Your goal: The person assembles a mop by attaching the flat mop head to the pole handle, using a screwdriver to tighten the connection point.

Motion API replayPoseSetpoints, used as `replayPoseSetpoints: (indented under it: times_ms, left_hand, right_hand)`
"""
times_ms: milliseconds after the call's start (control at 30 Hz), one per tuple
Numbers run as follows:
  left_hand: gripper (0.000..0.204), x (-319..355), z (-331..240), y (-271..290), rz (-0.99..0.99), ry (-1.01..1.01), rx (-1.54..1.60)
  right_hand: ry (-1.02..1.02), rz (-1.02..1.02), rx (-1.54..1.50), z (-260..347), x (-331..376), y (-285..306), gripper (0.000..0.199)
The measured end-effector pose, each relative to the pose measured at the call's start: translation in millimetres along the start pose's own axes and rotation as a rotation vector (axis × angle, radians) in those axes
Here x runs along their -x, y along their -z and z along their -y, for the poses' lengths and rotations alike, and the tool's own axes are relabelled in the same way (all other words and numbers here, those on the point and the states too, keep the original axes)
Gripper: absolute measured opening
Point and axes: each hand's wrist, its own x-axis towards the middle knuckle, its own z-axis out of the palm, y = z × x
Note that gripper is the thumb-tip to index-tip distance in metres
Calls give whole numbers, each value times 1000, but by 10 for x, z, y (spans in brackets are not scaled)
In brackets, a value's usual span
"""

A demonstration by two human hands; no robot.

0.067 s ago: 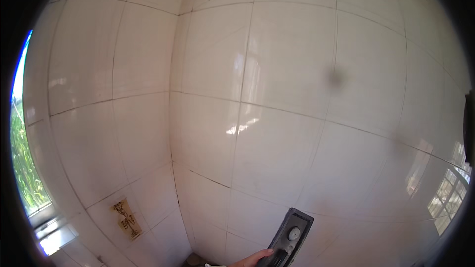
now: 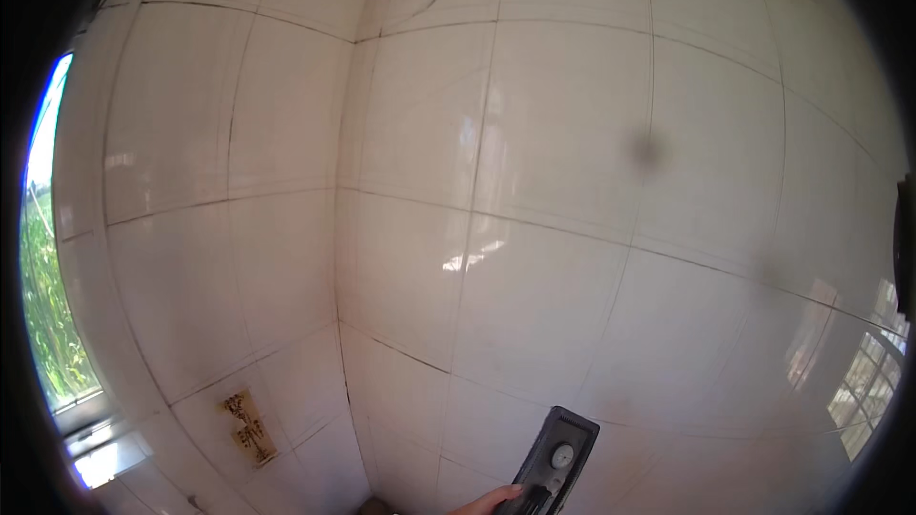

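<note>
At the lower edge, my left hand (image 2: 493, 500) reaches in from the left of a long dark grey panel (image 2: 543, 467). One digit, which looks like the thumb, lies over the panel's left edge; the other fingers are hidden. The panel is tilted, its top end leaning right, and its lower end is cut off by the picture's edge. On its face sits a round pale knob or dial (image 2: 563, 456), with a black part below it. What kind of appliance it belongs to cannot be made out. My right hand is out of sight.
Glossy white wall tiles (image 2: 544, 296) meet in a corner behind the panel. A decorated tile strip (image 2: 250, 428) is on the left wall. A window (image 2: 55, 315) shows greenery at far left. Something small and dark (image 2: 374, 505) stands low in the corner.
The view has shifted slightly, so the wall tiles appear a little lower. The panel and my left hand sit slightly further left and lower in the picture; the grip looks the same.
</note>
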Motion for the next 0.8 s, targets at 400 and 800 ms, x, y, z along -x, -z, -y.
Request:
replayPoseSetpoints:
  times_ms: [400, 800]
  left_hand:
    - [63, 614, -576, 80, -173, -288, 104]
    - [77, 753, -927, -467, 23, -367, 41]
  right_hand:
    - [277, 341, -205, 295, -769, -606, 17]
    - [439, 224, -163, 402, -796, -823, 21]
